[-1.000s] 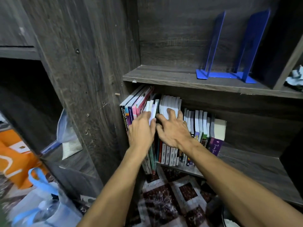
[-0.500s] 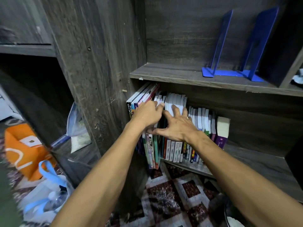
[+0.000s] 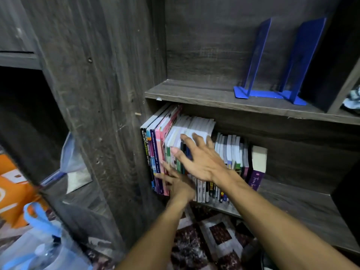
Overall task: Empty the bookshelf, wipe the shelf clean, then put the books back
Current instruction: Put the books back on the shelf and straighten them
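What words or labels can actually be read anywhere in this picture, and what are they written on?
"Trima Ka…": white cursive on the purple book, a rough reading, cut off below.
Black spine, far left: yellow print, too blurred to read.
Dark blue spine: white print, too blurred.
Pink spine: print too blurred.
White spines under the right hand: too small.
Orange bag: white marks, no readable word.
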The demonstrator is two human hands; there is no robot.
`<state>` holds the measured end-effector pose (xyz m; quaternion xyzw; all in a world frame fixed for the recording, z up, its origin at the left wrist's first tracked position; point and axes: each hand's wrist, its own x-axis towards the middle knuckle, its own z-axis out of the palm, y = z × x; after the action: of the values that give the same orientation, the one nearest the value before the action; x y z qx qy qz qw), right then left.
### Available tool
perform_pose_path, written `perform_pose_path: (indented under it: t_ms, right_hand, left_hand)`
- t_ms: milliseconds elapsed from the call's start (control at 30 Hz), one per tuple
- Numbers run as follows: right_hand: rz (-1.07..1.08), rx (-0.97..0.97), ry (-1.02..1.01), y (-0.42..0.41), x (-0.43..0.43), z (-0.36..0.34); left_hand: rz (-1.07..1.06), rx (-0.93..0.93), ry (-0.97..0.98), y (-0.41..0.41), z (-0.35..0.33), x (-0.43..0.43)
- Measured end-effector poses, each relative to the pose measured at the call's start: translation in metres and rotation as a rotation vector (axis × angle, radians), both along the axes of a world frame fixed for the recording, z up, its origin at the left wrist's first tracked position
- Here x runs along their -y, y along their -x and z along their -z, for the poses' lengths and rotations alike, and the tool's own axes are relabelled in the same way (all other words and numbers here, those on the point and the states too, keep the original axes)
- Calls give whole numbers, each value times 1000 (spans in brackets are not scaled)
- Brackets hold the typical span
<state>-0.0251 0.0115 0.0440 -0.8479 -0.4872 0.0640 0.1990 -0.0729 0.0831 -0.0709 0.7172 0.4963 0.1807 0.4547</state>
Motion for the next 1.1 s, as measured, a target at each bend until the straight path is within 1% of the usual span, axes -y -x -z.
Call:
perform_pose_path:
  t_ms: [67, 100, 167, 200, 233, 267, 333, 400, 433, 467, 500, 567, 600, 633, 667, 700, 733, 800, 833, 867, 933, 967, 1033, 1100]
  right_hand:
    - [-9, -14, -44, -3, -1, 5]
    - [-6, -6, -83, -6, -1, 8]
    - [9, 49, -191, -11, 1, 18]
    - [25, 68, -242, -11, 2, 23]
    - [44, 86, -280, -10, 4, 29]
    - [65, 106, -304, -9, 5, 35]
    - [112, 106, -307, -7, 6, 49]
    - [165, 33, -332, -9, 4, 58]
    - [169, 16, -348, -10, 3, 60]
    - [167, 14, -351, -12, 2, 59]
    - [168, 19, -349, -14, 2, 58]
    - [172, 23, -336, -15, 5, 55]
    - [171, 27, -331, -13, 6, 54]
    - [167, 41, -326, -12, 7, 53]
    - [166, 62, -324, -12, 7, 53]
    - [171, 87, -323, -11, 6, 55]
    - [180, 110, -318, -11, 5, 58]
    - [197, 131, -313, -10, 2, 62]
    - [205, 136, -313, -10, 2, 62]
    - [215, 140, -316, -9, 2, 62]
    - [226, 152, -318, -7, 4, 62]
    - [226, 162, -318, -6, 4, 61]
    - [235, 169, -318, -8, 5, 61]
    - [239, 152, -319, -8, 5, 62]
  left_hand:
    - [49, -66, 18, -18, -7, -10]
    - [62, -87, -28, -20, -8, -8]
    - [8, -35, -26, -9, -4, 7]
    - [9, 40, 21, 0, 6, 12]
    - [3, 113, 116, 8, 20, 17]
    - [35, 106, 182, 15, 34, 22]
    - [65, 26, 279, 13, 52, 23]
    - [27, -23, 287, -3, 51, 18]
    - [-16, -10, 291, -7, 49, 15]
    - [4, -2, 290, -6, 48, 11]
    - [45, -33, 285, -6, 46, 9]
    - [61, -20, 297, -4, 51, 9]
    - [130, 7, 296, 7, 57, 12]
    - [126, 53, 258, 20, 63, 13]
    - [48, 96, 176, 34, 62, 14]
    - [-65, 131, 42, 41, 55, 15]
    - [-144, 207, -148, 43, 43, 13]
    - [-184, 371, -551, 40, 14, 11]
    - [-188, 411, -675, 34, 2, 10]
    - [-209, 447, -725, 29, -10, 9]
    - [-263, 551, -725, 25, -23, 8]
    - [-270, 579, -754, 25, -23, 7]
    - [-264, 580, -818, 22, -24, 5]
    - [-289, 600, -817, 21, -28, 3]
